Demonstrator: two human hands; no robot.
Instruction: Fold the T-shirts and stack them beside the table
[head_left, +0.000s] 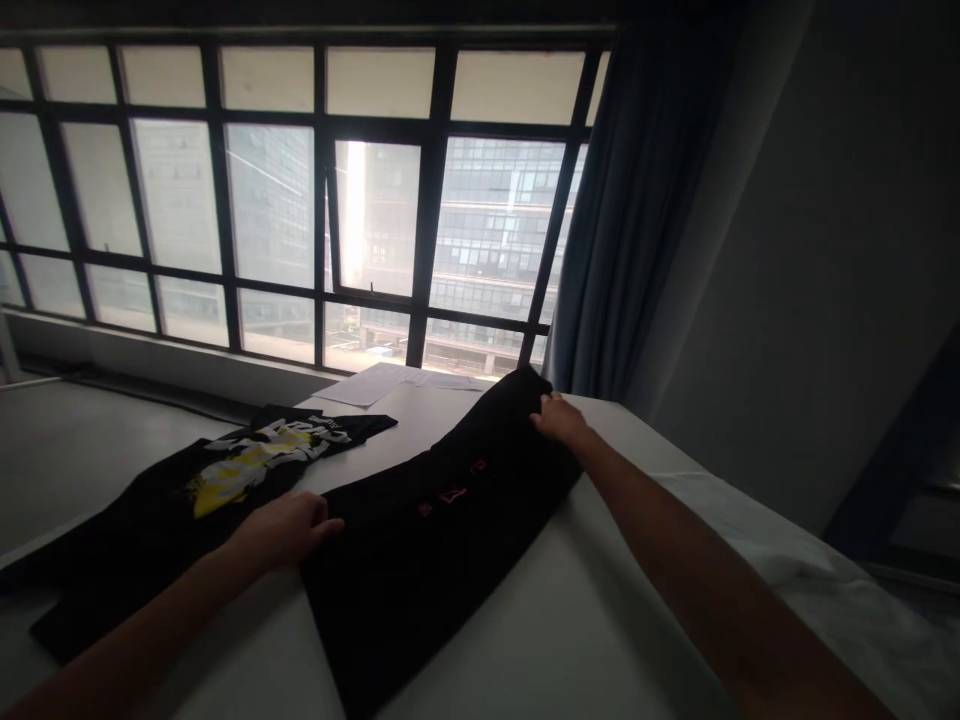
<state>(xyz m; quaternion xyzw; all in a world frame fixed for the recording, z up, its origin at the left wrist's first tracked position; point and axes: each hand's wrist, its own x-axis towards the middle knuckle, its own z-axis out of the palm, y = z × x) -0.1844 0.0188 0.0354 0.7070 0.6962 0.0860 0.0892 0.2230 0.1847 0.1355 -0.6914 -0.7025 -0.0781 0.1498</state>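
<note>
A black garment [480, 540] with small red marks stretches between my two hands over the white table [570, 610]. My left hand [289, 530] is closed on its left edge, the thumb lying on top. At the upper right, my right hand [557, 417] pinches the garment's far right edge. Part of the cloth hangs toward the table's near side. To the left lies another black garment [165, 500] with a white and yellow print, partly behind my left forearm.
White papers [367, 385] lie at the table's far end, near the windows. White cloth [787, 560] rests along the right side. A dark blue curtain [622, 220] hangs beyond the right corner.
</note>
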